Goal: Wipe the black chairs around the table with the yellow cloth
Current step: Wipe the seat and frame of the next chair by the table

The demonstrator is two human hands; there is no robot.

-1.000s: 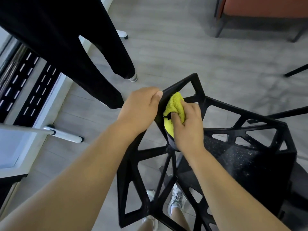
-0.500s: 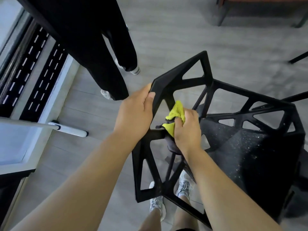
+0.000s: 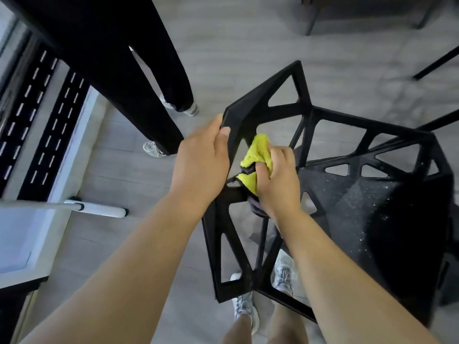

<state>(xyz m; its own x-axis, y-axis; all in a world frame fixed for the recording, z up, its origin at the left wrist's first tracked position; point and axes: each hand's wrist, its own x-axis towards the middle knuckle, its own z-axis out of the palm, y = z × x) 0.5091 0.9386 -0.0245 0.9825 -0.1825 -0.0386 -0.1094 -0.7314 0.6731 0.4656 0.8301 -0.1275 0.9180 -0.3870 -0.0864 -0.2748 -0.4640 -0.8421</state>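
Note:
A black chair (image 3: 367, 202) with an open triangular lattice frame fills the right half of the view, seen from above and behind its backrest. My left hand (image 3: 201, 165) grips the outer edge of the backrest near its top corner. My right hand (image 3: 278, 182) is closed around the bunched yellow cloth (image 3: 258, 155), pressing it against an inner bar of the backrest. A dark part of the cloth hangs below my right palm.
Another person's black trouser legs (image 3: 139, 78) and grey shoes stand close on the left of the chair. A white mop-like tool (image 3: 99, 209) lies on the grey floor at the left. My own shoes (image 3: 285, 271) show under the chair. Furniture legs (image 3: 313, 18) stand at the top right.
My right hand has slid the cloth down the backrest bar from near the top corner. My left hand keeps its grip. The view has shifted, so the chair sits lower and to the right.

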